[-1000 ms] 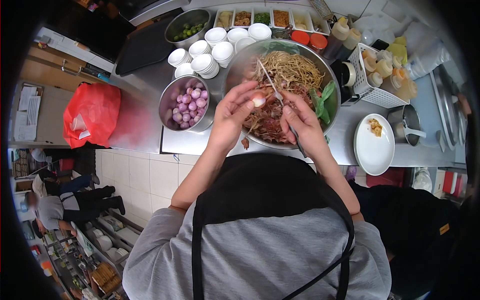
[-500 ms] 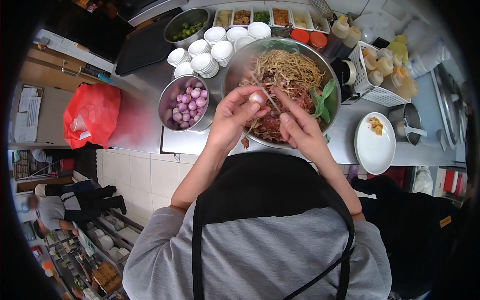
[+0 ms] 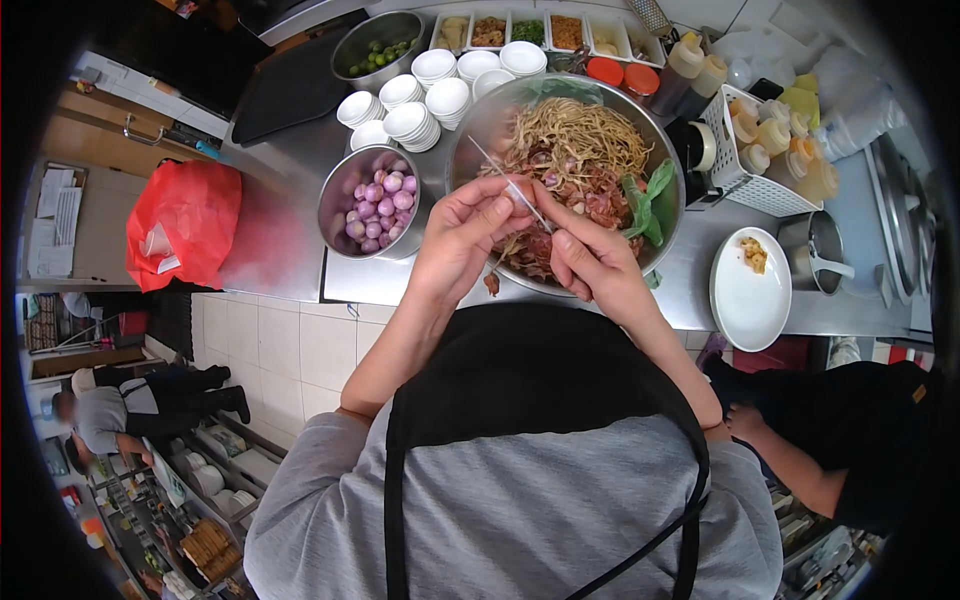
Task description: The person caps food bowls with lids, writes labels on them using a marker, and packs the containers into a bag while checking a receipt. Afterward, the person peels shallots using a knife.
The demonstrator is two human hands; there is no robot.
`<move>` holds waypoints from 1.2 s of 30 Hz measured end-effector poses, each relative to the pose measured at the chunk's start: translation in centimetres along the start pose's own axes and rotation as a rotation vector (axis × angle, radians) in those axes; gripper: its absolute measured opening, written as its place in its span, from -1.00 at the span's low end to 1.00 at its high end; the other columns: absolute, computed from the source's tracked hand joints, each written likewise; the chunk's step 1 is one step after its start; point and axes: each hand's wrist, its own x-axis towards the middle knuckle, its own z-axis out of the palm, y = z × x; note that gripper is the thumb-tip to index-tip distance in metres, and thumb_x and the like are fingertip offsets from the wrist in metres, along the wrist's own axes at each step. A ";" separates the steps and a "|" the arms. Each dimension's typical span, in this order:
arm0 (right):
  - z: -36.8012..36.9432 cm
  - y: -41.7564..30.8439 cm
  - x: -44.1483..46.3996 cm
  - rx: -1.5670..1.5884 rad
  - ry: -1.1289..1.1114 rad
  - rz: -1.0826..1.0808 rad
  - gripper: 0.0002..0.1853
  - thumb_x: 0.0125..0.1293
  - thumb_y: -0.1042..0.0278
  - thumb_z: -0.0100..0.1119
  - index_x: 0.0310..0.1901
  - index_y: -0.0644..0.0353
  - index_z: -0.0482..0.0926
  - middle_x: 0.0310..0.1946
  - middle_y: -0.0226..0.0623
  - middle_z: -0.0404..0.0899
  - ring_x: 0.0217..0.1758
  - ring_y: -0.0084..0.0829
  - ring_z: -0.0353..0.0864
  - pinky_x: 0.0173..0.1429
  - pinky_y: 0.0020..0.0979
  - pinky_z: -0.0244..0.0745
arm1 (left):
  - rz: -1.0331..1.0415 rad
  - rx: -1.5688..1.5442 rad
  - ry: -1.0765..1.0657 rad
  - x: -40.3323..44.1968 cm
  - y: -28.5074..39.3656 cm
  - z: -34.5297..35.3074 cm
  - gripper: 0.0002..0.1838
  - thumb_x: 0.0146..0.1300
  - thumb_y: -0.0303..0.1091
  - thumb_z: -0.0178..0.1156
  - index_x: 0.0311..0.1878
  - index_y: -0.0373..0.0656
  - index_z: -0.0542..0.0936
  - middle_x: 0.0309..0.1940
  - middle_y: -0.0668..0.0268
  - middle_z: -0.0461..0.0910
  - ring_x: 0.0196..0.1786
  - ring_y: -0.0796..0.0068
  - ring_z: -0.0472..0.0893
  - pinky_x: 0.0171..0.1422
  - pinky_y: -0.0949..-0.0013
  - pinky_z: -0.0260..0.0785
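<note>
Over a large metal bowl point(image 3: 668, 215), my left hand point(image 3: 462, 235) pinches a small pale-pink shallot point(image 3: 518, 192). A knife point(image 3: 490, 155) is in my right hand point(image 3: 597, 255), its thin blade lying across the shallot and pointing up and left; the handle is hidden in the fingers. The bowl holds reddish peels point(image 3: 530, 250), a heap of light brown strands point(image 3: 580, 130) and a green plastic bag point(image 3: 655, 200). Left of my hands, peeled purple shallots point(image 3: 378, 210) fill a smaller metal bowl point(image 3: 328, 200).
Stacked white cups point(image 3: 410, 122) and a bowl of green limes point(image 3: 340, 62) stand behind. At the left is a red bag point(image 3: 190, 225). On the right are a white plate point(image 3: 750, 310), a bottle basket point(image 3: 735, 170) and another person's arm point(image 3: 790, 465).
My right hand has moved slightly left, bringing the blade across the shallot, with its tip further left. At the lower right, another person's arm has come into view.
</note>
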 end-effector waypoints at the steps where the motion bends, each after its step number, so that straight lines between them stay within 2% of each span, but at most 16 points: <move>1: -0.1 0.1 0.0 0.018 -0.019 -0.007 -0.50 0.27 0.54 -0.21 0.27 0.08 0.14 -0.56 -0.62 0.22 -0.59 -0.77 0.11 -0.50 -0.70 0.11 | -0.009 -0.013 -0.004 0.0 0.0 0.0 -0.75 0.22 -0.45 0.04 -0.05 -0.33 0.44 -0.17 0.22 0.50 -0.11 0.47 0.51 0.03 0.42 0.38; 6: -0.7 0.4 -0.1 0.046 0.007 0.017 -0.49 0.26 0.55 -0.20 0.27 0.08 0.14 -0.60 -0.61 0.16 -0.58 -0.76 0.11 -0.48 -0.71 0.11 | 0.015 0.016 0.016 0.1 0.2 0.3 -0.75 0.21 -0.46 0.04 -0.05 -0.34 0.44 -0.17 0.22 0.51 -0.11 0.47 0.51 0.03 0.42 0.39; 12: 0.1 1.0 0.2 -0.166 0.074 -0.186 -0.55 0.28 0.52 -0.19 0.23 0.11 0.21 -0.62 -0.59 0.19 -0.59 -0.75 0.13 -0.49 -0.70 0.11 | 0.055 0.055 0.033 0.1 0.0 0.2 -0.74 0.18 -0.49 0.07 -0.05 -0.34 0.44 -0.18 0.22 0.52 -0.12 0.48 0.52 0.03 0.41 0.38; 14: -0.1 0.4 0.0 -0.134 0.100 -0.066 -0.59 0.30 0.46 -0.18 0.20 0.12 0.26 -0.64 -0.58 0.22 -0.60 -0.76 0.15 -0.51 -0.69 0.11 | 0.061 0.059 0.021 0.0 0.1 0.2 -0.74 0.18 -0.50 0.07 -0.05 -0.33 0.44 -0.19 0.22 0.52 -0.12 0.49 0.51 0.03 0.41 0.38; 21: -1.0 0.5 0.3 -0.107 0.177 -0.013 -0.59 0.33 0.38 -0.17 0.22 0.07 0.25 -0.63 -0.57 0.24 -0.60 -0.76 0.16 -0.52 -0.70 0.11 | 0.045 0.087 0.018 -0.2 0.5 0.8 -0.74 0.17 -0.52 0.06 -0.05 -0.32 0.44 -0.19 0.22 0.52 -0.12 0.48 0.51 0.04 0.39 0.37; 23: -0.9 0.6 0.2 -0.098 0.114 -0.056 -0.54 0.36 0.30 -0.23 0.29 0.02 0.08 -0.67 -0.53 0.23 -0.68 -0.75 0.10 -0.62 -0.72 0.02 | 0.053 0.087 0.012 -0.1 0.4 0.4 -0.73 0.18 -0.52 0.06 -0.03 -0.32 0.43 -0.19 0.23 0.52 -0.12 0.48 0.51 0.04 0.40 0.37; 24: -0.7 0.2 0.0 -0.098 0.115 -0.056 -0.54 0.36 0.30 -0.23 0.29 0.02 0.08 -0.67 -0.53 0.23 -0.68 -0.75 0.10 -0.62 -0.72 0.02 | 0.055 0.107 0.007 0.0 0.3 0.2 -0.72 0.18 -0.51 0.06 -0.02 -0.31 0.43 -0.19 0.23 0.52 -0.12 0.48 0.51 0.03 0.41 0.36; 27: 0.0 -0.8 -0.2 -0.131 -0.005 -0.029 -0.48 0.27 0.51 -0.20 0.29 0.02 0.11 -0.57 -0.58 0.24 -0.55 -0.72 0.15 -0.43 -0.69 0.18 | 0.060 0.153 0.008 -0.1 0.6 0.5 -0.71 0.19 -0.46 0.06 -0.01 -0.32 0.42 -0.18 0.22 0.53 -0.12 0.50 0.52 0.00 0.44 0.35; 34: -0.8 -0.5 0.0 -0.004 -0.082 0.031 -0.49 0.29 0.49 -0.19 0.28 0.00 0.12 -0.57 -0.60 0.18 -0.55 -0.73 0.14 -0.45 -0.68 0.17 | 0.066 0.194 0.005 -0.1 0.7 0.2 -0.70 0.21 -0.42 0.05 -0.01 -0.34 0.43 -0.18 0.20 0.53 -0.15 0.50 0.52 -0.01 0.45 0.35; 36: -0.9 -0.4 0.0 0.056 -0.093 0.053 -0.51 0.31 0.41 -0.14 0.28 -0.04 0.13 -0.59 -0.59 0.17 -0.55 -0.73 0.14 -0.46 -0.68 0.16 | 0.067 0.190 -0.003 0.0 0.5 0.0 -0.69 0.20 -0.42 0.06 0.00 -0.33 0.43 -0.17 0.21 0.53 -0.14 0.49 0.52 0.00 0.44 0.35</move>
